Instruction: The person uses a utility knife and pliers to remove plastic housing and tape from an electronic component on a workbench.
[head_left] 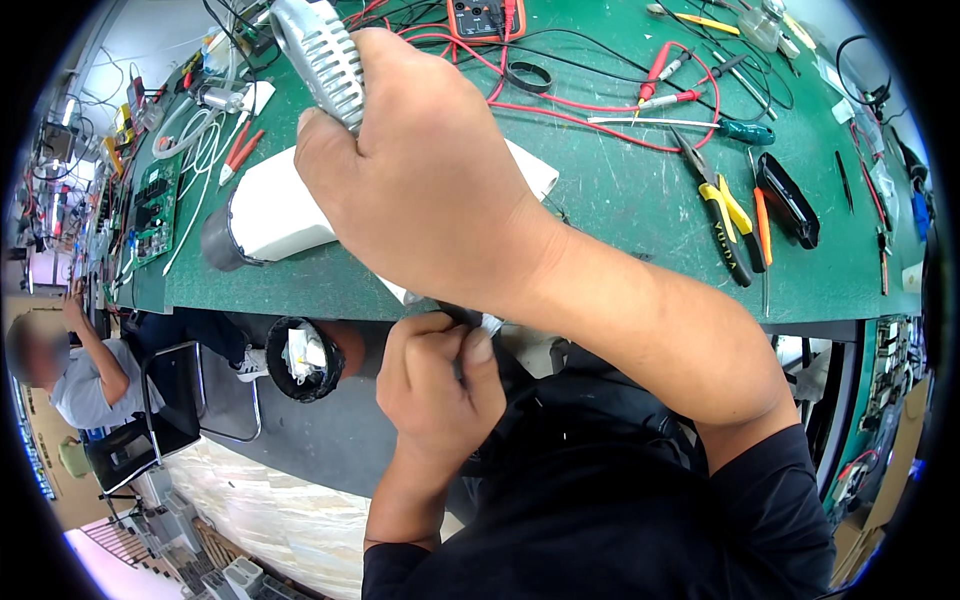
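My right hand [425, 170] reaches across the bench and is closed around a silver ribbed metal part [335, 70], its fins facing right. Beneath that hand and wrist lies a white housing [285, 215] with a dark grey round end; its middle is partly hidden. Below my right wrist, at the bench's front edge, my left hand [440, 380] is closed in a pinch. A small pale bit [491, 323] and something dark show at its fingertips, too little to name.
Yellow-black long-nose pliers [725, 210], a green-handled screwdriver [745, 131] and a black tray [788, 200] lie to the right. A red multimeter [485, 18] with tangled leads is at the back. Left are a circuit board [155, 215], red-handled pliers [240, 152], a bin [325, 375] and a seated person [95, 375].
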